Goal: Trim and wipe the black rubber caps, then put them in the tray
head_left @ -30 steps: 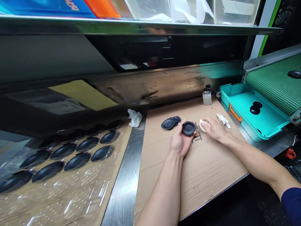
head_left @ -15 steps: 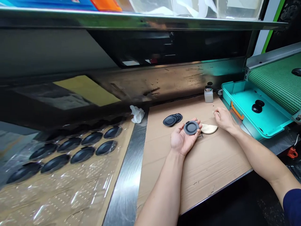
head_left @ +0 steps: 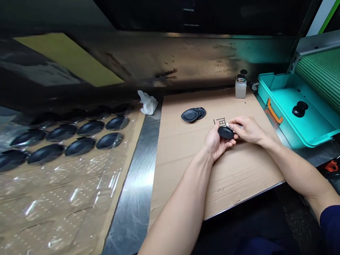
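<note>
My left hand (head_left: 215, 144) is closed around the edge of a small black round plastic part (head_left: 225, 132), like a shallow lid, held tilted above the cardboard sheet (head_left: 180, 159). My right hand (head_left: 245, 129) is pinched at the part's upper right edge. A small white piece (head_left: 227, 124) shows at its fingertips; what it is, I cannot make out. Just behind the hands, dark printed marks (head_left: 220, 122) show on the cardboard. Farther left, several similar black parts (head_left: 193, 114) lie overlapping.
A white bottle with a metal top (head_left: 241, 88) stands at the back. To the right is a turquoise bin (head_left: 313, 127) with black parts inside, beside a green conveyor belt (head_left: 322, 76). At left, black parts sit in a clear plastic tray (head_left: 77, 184). Crumpled white tissue (head_left: 147, 102) lies near the wall.
My right hand has come left to the black part. My left hand has turned the part and closed on it. The cream pad is out of sight. The view has tipped down.
</note>
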`<state>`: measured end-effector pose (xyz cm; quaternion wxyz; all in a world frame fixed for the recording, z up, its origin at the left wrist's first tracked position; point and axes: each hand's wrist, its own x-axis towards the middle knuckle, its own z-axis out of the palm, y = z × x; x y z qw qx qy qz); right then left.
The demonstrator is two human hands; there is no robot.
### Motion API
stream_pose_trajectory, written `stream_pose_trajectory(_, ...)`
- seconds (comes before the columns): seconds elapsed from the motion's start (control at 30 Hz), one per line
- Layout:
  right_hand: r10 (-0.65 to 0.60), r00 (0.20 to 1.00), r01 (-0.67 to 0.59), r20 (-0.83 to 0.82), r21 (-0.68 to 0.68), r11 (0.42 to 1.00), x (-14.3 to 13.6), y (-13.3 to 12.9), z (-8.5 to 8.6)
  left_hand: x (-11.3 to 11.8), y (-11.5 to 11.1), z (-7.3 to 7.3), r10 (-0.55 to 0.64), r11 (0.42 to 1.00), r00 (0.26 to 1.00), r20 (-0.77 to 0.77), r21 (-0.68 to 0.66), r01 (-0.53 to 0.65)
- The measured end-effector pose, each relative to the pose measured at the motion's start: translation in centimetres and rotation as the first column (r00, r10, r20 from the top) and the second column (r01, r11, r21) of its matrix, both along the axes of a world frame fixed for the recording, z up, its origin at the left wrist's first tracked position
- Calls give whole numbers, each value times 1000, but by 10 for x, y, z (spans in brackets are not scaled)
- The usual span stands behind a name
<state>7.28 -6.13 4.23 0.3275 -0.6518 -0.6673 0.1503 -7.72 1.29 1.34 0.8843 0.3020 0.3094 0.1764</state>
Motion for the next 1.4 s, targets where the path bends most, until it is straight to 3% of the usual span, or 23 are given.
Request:
stream_pose_trajectory(0.17,41,978,-30,206,-58,998,1,-2,3,4,-12,-2,50,979,998,-30,198,-43)
stream_pose_trajectory(0.3,69,961,-48,267,-88,995,4,-7,8,8,-19,-5,126,912,985,-115,403,-69)
stream_pose_trajectory(0.43,54,952,-39,300,-56,998,5,-6,6,8,-20,-5,145,862,973,-180,506,-35)
stream_pose_trajectory(0.53,48,958,-46,282,-12,999,5,-4,4,6,-21,-3,156,842,967,-199,538,-25)
stream_pose_trajectory(0.77,113,958,-94,262,-85,992,6,-5,8,4,-25,-1,144,855,970,-195,519,-23)
stream_pose_trajectory(0.9,66,956,-65,285,-13,998,5,-4,7,4,-27,0,165,802,952,-258,597,23)
stream_pose_trajectory(1.1,133,947,-106,293,-107,989,6,-5,11,3,-30,5,149,777,920,-363,619,118)
stream_pose_trajectory(1.2,103,947,-91,305,-54,994,5,-5,12,4,-30,5,164,769,920,-356,630,107)
stream_pose_trajectory(1.4,125,946,-90,299,-128,988,3,-5,13,4,-29,4,166,770,917,-362,629,109)
